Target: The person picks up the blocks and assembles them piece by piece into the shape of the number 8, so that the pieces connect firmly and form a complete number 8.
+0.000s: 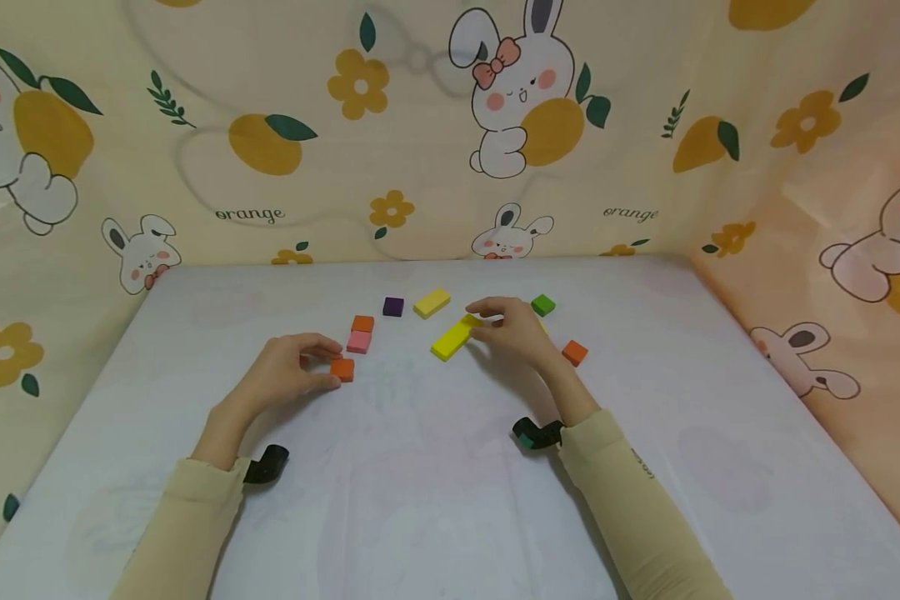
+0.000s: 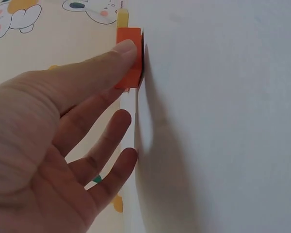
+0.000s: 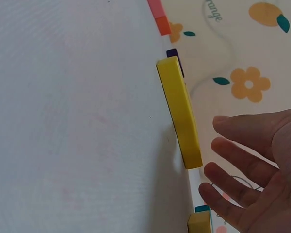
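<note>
My left hand (image 1: pixel 281 371) pinches an orange block (image 1: pixel 342 370) between thumb and forefinger; in the left wrist view the thumb lies across the orange block's face (image 2: pixel 129 75) and the other fingers are spread apart. Just beyond that block, a pink block (image 1: pixel 359 342) touches a second orange block (image 1: pixel 363 323). My right hand (image 1: pixel 516 332) is over the far end of a long yellow block (image 1: pixel 452 338). In the right wrist view there is a gap between the right hand's loosely bent fingers (image 3: pixel 242 162) and the yellow block (image 3: pixel 179 114).
At the back lie a dark purple block (image 1: pixel 393 307) and a paler yellow block (image 1: pixel 432 303). Right of my right hand are a green block (image 1: pixel 543 304) and another orange block (image 1: pixel 575 352); a further yellow block (image 3: pixel 200 222) is mostly hidden. Patterned cloth (image 1: pixel 420 167) borders the white tabletop (image 1: pixel 420 500).
</note>
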Tool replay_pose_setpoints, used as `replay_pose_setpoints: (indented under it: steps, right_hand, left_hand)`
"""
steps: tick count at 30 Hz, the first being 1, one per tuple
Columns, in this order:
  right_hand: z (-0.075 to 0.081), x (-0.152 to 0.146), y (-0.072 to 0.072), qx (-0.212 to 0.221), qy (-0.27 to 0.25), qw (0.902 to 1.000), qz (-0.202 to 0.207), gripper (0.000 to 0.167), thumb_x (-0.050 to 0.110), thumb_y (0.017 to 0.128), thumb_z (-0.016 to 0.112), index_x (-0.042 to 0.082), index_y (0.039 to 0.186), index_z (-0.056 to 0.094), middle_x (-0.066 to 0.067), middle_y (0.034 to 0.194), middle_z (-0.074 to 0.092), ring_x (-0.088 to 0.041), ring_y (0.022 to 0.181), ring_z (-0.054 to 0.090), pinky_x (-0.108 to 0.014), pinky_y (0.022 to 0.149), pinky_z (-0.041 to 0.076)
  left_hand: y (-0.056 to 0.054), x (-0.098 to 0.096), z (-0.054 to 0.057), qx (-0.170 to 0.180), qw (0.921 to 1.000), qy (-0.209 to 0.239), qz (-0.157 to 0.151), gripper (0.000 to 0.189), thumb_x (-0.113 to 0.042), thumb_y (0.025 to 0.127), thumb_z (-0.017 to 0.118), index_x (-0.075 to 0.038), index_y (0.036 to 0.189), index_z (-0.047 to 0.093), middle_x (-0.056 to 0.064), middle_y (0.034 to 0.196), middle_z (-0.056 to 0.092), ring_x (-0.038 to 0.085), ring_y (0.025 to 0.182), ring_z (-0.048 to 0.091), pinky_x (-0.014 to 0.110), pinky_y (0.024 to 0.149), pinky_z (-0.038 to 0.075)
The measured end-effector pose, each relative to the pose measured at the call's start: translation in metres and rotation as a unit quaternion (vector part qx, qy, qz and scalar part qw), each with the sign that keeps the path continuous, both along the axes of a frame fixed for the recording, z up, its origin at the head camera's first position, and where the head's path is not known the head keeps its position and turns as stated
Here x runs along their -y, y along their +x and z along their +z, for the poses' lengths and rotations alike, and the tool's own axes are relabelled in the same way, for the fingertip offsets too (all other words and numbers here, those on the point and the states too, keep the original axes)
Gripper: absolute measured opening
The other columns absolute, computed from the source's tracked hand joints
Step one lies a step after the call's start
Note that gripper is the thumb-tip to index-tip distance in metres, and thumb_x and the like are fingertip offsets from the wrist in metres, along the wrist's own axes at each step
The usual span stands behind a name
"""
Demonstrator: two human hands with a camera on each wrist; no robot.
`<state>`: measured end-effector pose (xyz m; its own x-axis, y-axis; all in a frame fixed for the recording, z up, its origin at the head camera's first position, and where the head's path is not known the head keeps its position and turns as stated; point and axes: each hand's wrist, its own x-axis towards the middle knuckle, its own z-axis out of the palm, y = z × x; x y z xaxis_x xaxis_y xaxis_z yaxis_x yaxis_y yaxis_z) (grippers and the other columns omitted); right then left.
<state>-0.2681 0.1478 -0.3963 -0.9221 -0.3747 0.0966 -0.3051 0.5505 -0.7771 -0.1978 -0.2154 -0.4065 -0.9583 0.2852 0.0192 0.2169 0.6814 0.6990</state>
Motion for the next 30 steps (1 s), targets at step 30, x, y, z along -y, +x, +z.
replay_pose_setpoints:
  steps: [30]
  right_hand:
    - [0.0, 0.001, 0.002, -0.015, 0.011, 0.9998, -0.005, 0.032, 0.009, 0.089, 0.072, 0.003, 0.12, 0.069, -0.007, 0.12, 0.066, -0.026, 0.112, 0.057, -0.039, 0.091, 0.05]
  left_hand:
    - [0.019, -0.066, 0.002, 0.001, 0.9996, 0.024, -0.014, 0.037, -0.013, 0.08, 0.084, -0.009, 0.113, 0.068, 0.0, 0.104, 0.069, 0.021, 0.098, 0.063, 0.04, 0.089, 0.05]
